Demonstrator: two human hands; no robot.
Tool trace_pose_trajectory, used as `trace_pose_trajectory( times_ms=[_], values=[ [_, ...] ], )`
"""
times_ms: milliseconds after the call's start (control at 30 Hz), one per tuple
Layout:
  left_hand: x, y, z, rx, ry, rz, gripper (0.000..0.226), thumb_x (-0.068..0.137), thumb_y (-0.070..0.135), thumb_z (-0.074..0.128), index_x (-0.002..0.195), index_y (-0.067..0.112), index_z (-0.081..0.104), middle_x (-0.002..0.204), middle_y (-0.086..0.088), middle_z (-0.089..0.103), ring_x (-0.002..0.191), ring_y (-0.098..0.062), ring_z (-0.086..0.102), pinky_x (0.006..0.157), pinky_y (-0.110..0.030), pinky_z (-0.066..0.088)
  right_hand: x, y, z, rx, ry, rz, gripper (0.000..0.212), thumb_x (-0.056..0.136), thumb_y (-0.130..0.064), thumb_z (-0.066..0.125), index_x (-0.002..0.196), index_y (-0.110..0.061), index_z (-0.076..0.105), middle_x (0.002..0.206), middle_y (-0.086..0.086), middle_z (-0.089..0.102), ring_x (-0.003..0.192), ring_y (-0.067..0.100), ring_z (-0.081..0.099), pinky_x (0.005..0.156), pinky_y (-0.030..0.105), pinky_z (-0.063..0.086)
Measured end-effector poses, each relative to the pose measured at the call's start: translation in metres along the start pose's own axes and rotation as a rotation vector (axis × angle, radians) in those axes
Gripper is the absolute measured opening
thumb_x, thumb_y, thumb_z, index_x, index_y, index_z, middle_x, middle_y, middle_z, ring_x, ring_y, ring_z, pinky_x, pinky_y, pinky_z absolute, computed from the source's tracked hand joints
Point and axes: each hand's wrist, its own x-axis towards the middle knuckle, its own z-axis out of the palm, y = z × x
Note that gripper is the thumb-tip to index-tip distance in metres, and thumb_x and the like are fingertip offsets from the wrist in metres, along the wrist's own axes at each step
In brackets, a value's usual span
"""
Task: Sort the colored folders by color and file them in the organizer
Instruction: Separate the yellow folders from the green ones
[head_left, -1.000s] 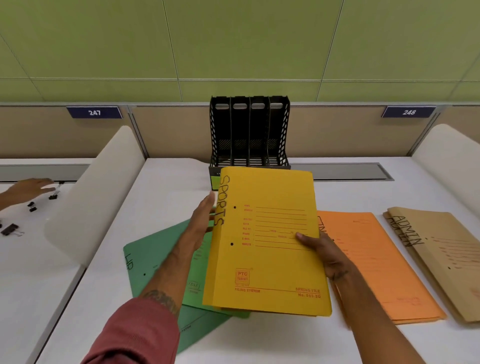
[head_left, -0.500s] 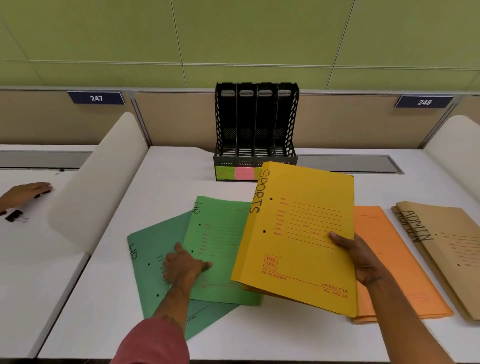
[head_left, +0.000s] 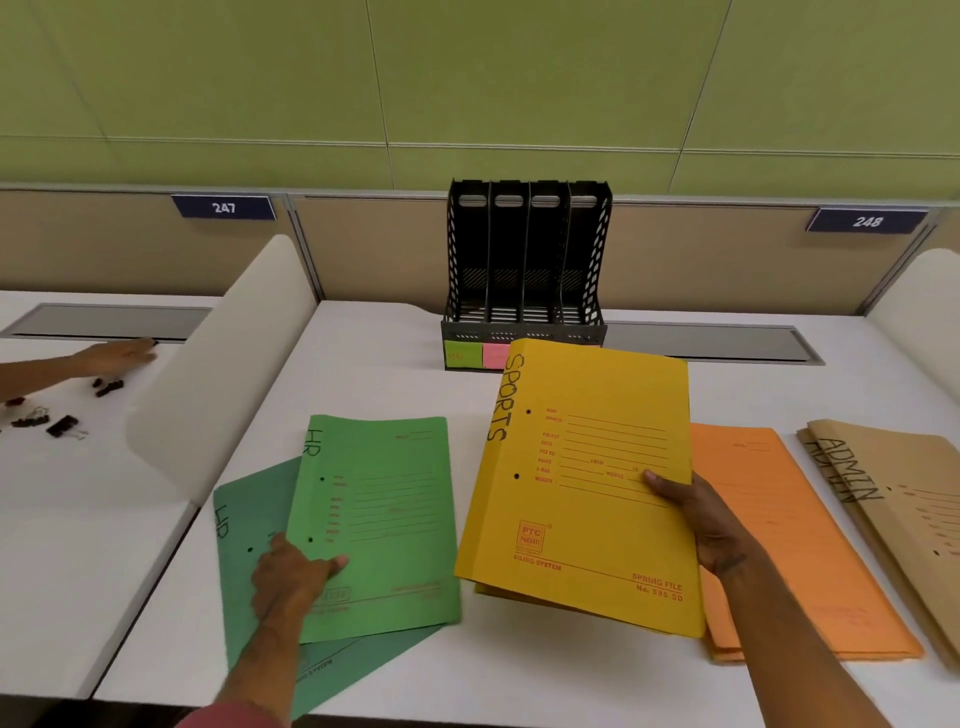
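The right hand (head_left: 698, 519) holds a yellow folder (head_left: 582, 483) by its right edge, thumb on top, up off the white table (head_left: 379, 374). SPORTS is written down its side. The left hand (head_left: 291, 577) rests on a light green folder (head_left: 389, 519) marked HR. That one lies on a dark green folder (head_left: 260, 499), also marked HR. Orange folders (head_left: 795, 545) lie to the right, partly under the yellow one, with brown folders (head_left: 898, 499) marked ADMIN beside them. A black organizer (head_left: 524, 270) with four slots stands at the back, with a green note (head_left: 463, 354) and a pink note (head_left: 494, 356) on its front. Far left, past a white divider (head_left: 223, 374), another person's hand (head_left: 117, 356) is near some black clips (head_left: 62, 425).
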Motion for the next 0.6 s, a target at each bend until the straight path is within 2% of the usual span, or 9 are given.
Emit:
trace_pose_trajectory(
  times_ms=[167, 267, 333, 400, 433, 467, 500, 600],
  values=[
    [0.022, -0.014, -0.019, 0.122, -0.005, -0.037, 0.099, 0.058, 0.039, 0.094, 0.13, -0.001, 0.04, 0.126, -0.031, 0.052, 0.12, -0.048, 0.048, 0.097, -0.06, 0.045, -0.004, 0.002, 0.01, 0.007, -0.003, -0.009, 0.045, 0.084, -0.013, 0.066, 0.129, -0.011, 0.06, 0.124, 0.022, 0.067, 0.112, 0.047, 0.064, 0.094, 0.063, 0.051],
    [0.022, -0.007, -0.034, 0.25, -0.003, -0.088, 0.108, 0.059, 0.043, 0.092, 0.141, 0.006, 0.032, 0.136, -0.031, 0.039, 0.13, -0.047, 0.035, 0.106, -0.062, 0.033, 0.0, 0.008, 0.024, -0.011, -0.026, -0.002, 0.046, 0.084, -0.014, 0.067, 0.129, -0.011, 0.06, 0.124, 0.022, 0.068, 0.11, 0.045, 0.066, 0.089, 0.06, 0.055],
    [0.016, 0.008, -0.037, 0.356, 0.036, 0.005, 0.107, 0.063, 0.042, 0.09, 0.145, 0.011, 0.028, 0.138, -0.028, 0.035, 0.132, -0.045, 0.033, 0.106, -0.061, 0.033, 0.002, 0.013, 0.032, -0.019, -0.049, 0.008, 0.047, 0.085, -0.013, 0.068, 0.131, -0.011, 0.06, 0.124, 0.021, 0.068, 0.108, 0.044, 0.067, 0.084, 0.057, 0.058],
    [0.0, 0.035, -0.027, 0.285, 0.065, 0.221, 0.095, 0.072, 0.046, 0.083, 0.146, 0.013, 0.034, 0.138, -0.025, 0.042, 0.128, -0.042, 0.041, 0.102, -0.058, 0.039, 0.003, 0.019, 0.035, -0.018, -0.065, 0.028, 0.047, 0.087, -0.012, 0.067, 0.132, -0.009, 0.059, 0.123, 0.021, 0.068, 0.107, 0.044, 0.067, 0.082, 0.056, 0.058],
    [-0.012, 0.05, -0.021, 0.123, 0.008, 0.327, 0.087, 0.076, 0.052, 0.077, 0.144, 0.014, 0.039, 0.136, -0.023, 0.048, 0.124, -0.039, 0.047, 0.1, -0.055, 0.042, 0.004, 0.023, 0.036, -0.014, -0.07, 0.037, 0.047, 0.086, -0.011, 0.068, 0.133, -0.009, 0.059, 0.123, 0.021, 0.068, 0.107, 0.044, 0.067, 0.08, 0.055, 0.059],
    [-0.031, 0.077, -0.003, -0.051, -0.121, 0.419, 0.08, 0.079, 0.059, 0.068, 0.142, 0.016, 0.043, 0.133, -0.018, 0.054, 0.119, -0.034, 0.054, 0.098, -0.05, 0.045, 0.001, 0.023, 0.023, 0.01, -0.047, 0.035, 0.049, 0.086, -0.011, 0.068, 0.134, -0.009, 0.058, 0.123, 0.021, 0.068, 0.107, 0.044, 0.067, 0.08, 0.055, 0.059],
    [-0.052, 0.101, 0.016, -0.195, -0.29, 0.438, 0.076, 0.082, 0.065, 0.059, 0.14, 0.02, 0.046, 0.131, -0.013, 0.057, 0.114, -0.029, 0.058, 0.095, -0.047, 0.047, -0.001, 0.024, 0.009, 0.029, -0.035, 0.031, 0.05, 0.086, -0.012, 0.069, 0.134, -0.01, 0.057, 0.124, 0.021, 0.068, 0.108, 0.044, 0.067, 0.081, 0.055, 0.058],
    [-0.092, 0.124, 0.041, -0.504, -0.773, 0.254, 0.064, 0.082, 0.078, 0.043, 0.127, 0.035, 0.055, 0.122, -0.002, 0.065, 0.109, -0.025, 0.064, 0.089, -0.044, 0.053, -0.001, 0.035, 0.006, 0.007, -0.06, 0.054, 0.053, 0.086, -0.014, 0.07, 0.136, -0.012, 0.056, 0.127, 0.021, 0.066, 0.113, 0.045, 0.065, 0.089, 0.061, 0.055]
  ],
)
